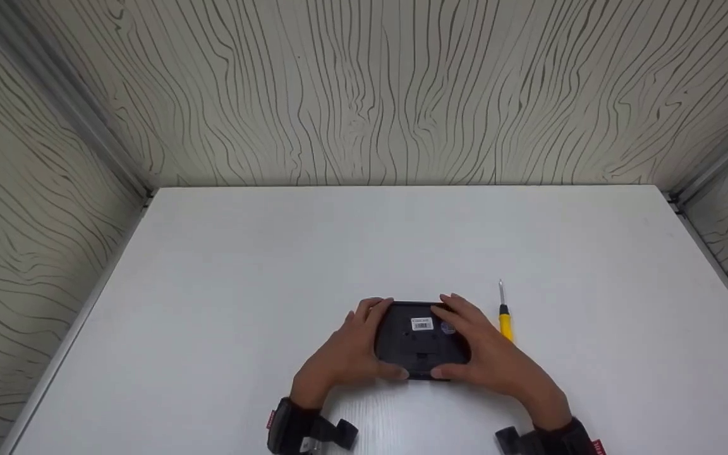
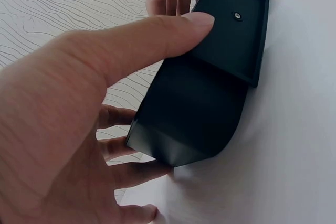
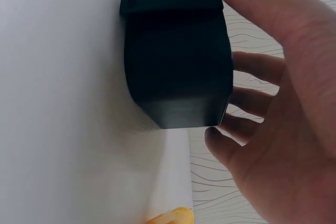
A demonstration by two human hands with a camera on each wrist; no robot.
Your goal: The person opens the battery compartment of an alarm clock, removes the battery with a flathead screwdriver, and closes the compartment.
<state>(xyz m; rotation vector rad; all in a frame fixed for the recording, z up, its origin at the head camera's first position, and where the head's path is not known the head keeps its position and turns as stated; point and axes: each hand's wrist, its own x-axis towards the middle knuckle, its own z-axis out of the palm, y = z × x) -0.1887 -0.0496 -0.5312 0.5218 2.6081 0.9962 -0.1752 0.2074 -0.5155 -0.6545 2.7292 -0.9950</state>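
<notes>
device (image 1: 418,346), dark and looking whole, is on or just above the white table (image 1: 212,284), label (image 1: 421,323) up, left hand (image 1: 351,354) and right hand (image 1: 490,354) gripping its sides, apparent screw (image 2: 238,16) seated, yellow screwdriver (image 1: 505,323) lying unheld beside the right hand; remaining work not readable.

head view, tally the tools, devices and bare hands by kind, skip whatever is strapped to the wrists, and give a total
Black plastic device with rounded sides: 1
Yellow-and-black-handled screwdriver with a metal shaft: 1
Bare hands, left hand and right hand: 2
Total: 4
</notes>
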